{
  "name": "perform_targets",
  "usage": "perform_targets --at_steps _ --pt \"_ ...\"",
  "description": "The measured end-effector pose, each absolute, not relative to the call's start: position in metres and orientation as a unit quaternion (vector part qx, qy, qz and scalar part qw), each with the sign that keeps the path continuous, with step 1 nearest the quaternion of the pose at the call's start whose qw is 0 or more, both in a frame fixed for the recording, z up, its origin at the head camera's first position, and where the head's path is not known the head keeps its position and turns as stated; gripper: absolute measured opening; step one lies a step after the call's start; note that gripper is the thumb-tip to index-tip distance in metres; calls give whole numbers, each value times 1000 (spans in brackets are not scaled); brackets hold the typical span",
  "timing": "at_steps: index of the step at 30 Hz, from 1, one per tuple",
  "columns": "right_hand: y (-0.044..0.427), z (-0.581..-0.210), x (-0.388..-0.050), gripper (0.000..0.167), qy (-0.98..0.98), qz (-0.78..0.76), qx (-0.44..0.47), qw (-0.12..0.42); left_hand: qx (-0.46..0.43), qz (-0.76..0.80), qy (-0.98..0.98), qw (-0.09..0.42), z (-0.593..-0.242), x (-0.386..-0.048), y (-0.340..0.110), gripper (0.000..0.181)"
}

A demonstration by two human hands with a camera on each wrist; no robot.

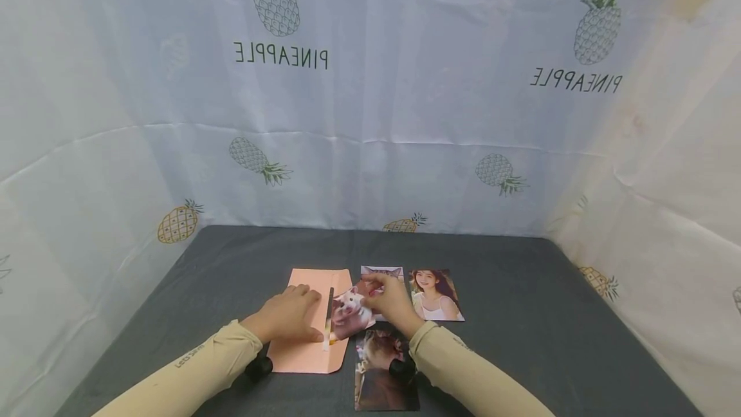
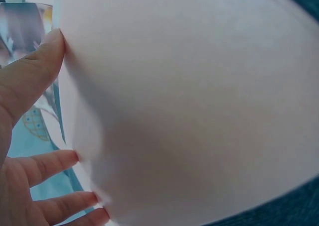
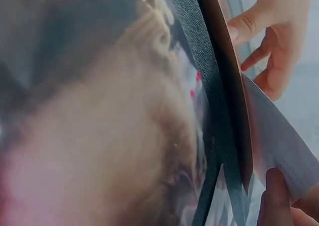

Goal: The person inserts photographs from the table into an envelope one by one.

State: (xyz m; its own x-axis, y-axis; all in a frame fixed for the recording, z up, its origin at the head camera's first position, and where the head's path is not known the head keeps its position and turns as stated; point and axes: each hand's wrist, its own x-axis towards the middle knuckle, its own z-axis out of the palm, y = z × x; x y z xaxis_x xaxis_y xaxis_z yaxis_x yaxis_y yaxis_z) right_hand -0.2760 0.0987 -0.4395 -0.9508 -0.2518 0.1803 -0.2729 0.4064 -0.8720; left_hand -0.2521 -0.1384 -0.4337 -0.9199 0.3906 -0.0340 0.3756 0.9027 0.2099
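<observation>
A pink envelope (image 1: pixel 307 277) lies on the dark table, its flap side facing right. My left hand (image 1: pixel 289 315) rests on it with fingers spread, the thumb near the opening; the left wrist view shows the thumb and fingertips touching the envelope (image 2: pixel 189 111). Between finger and thumb, my right hand (image 1: pixel 389 301) pinches a photo (image 1: pixel 349 322) of a white-faced animal. The photo's left edge meets the envelope's opening; how far inside it reaches is hidden. In the right wrist view, the photo's pale back (image 3: pixel 279 131) is tilted up from the envelope.
A cat photo (image 1: pixel 383 270) lies partly behind my right hand. To its right is a portrait photo (image 1: pixel 431 304) of a person. Another animal photo (image 1: pixel 384 396) lies nearer, below the right wrist. A pineapple-print curtain (image 1: pixel 370 95) surrounds the dark tabletop (image 1: pixel 509 314).
</observation>
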Motion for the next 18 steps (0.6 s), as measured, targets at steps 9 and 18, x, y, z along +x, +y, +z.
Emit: perform_targets --at_steps 9,18 --pt "95 -442 -270 50 -836 529 144 0 204 100 973 31 -434 -252 -139 78" --pt "100 -431 -264 54 -812 558 150 -83 203 106 973 32 -434 -252 -140 78"
